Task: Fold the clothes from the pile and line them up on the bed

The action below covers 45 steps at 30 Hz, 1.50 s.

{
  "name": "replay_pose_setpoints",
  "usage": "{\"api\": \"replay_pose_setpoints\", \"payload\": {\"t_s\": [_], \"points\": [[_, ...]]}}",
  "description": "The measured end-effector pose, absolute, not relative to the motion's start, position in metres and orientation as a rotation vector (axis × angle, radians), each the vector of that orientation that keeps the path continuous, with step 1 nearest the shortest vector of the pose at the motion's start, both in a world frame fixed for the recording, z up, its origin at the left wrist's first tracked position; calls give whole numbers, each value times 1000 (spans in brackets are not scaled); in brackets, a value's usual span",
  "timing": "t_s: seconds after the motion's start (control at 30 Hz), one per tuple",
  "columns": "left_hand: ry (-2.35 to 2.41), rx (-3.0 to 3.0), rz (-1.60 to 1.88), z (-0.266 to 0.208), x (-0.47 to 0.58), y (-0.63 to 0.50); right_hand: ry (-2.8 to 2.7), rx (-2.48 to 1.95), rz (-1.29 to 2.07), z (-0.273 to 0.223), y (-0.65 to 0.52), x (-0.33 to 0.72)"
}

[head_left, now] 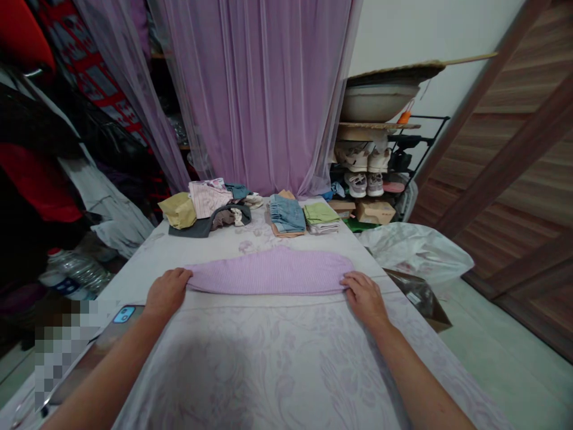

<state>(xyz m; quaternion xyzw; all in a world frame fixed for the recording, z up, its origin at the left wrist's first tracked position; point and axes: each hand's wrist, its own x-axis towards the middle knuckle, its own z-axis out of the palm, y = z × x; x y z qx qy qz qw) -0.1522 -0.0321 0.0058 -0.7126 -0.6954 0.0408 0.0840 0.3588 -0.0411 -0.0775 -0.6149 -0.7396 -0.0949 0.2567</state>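
Observation:
A lilac ribbed knit garment [273, 272] lies in a long, folded strip across the patterned bed cover [268, 352]. My left hand [169, 291] pinches its left end, fingers closed on the edge. At the other end, my right hand [363, 295] grips the right corner, its thumb hidden beneath the fingers. Beyond the strip sit a folded stack topped with denim [287, 214] and a smaller one topped with a green cloth [321, 213]. Farther left is a loose heap of clothes with a pink striped piece [209, 199] and a yellow-tan piece [178, 210].
A phone [96, 352] lies near my left forearm. Purple curtains [268, 89] hang behind the far edge. To the right stand a shoe rack [423, 140], an open cardboard box [418, 298] and a white plastic bag [421, 254]. Bottles [80, 272] stand left.

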Motion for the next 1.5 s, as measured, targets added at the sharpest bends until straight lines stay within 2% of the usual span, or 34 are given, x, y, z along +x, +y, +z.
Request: {"api": "replay_pose_setpoints", "payload": {"t_s": [0.17, 0.37, 0.5, 0.57, 0.67, 0.83, 1.0, 1.1, 1.27, 1.5], "points": [[-2009, -2162, 51, -6, -166, -35, -2005, -1655, -232, -80, -41, 361], [-2154, -2127, 227, 11, -154, -32, -1969, -1650, -237, -74, -46, 358], [-2085, -2328, -13, 17, -99, -27, -1988, -1577, -221, -68, -51, 325], [-1893, -2561, -185, 7, -58, -26, -2118, -1474, -144, -65, -54, 302], [-1583, -2834, -264, -21, -1, -26, -2185, -1449, -58, -63, -57, 278], [-1507, -2898, -375, -61, 29, -25, -2161, -1357, -26, -64, -60, 295], [-1504, -2863, -425, -70, 23, -23, -1819, -1560, -138, -68, -48, 353], [-1514, -2848, -397, -69, 25, -25, -1765, -1575, -78, -76, -42, 373], [-1515, -2824, -384, -69, 29, -27, -1620, -1680, 35, -84, -41, 373], [-1494, -2804, -394, -69, 29, -27, -1493, -2069, 109, -61, -29, 369]]}}
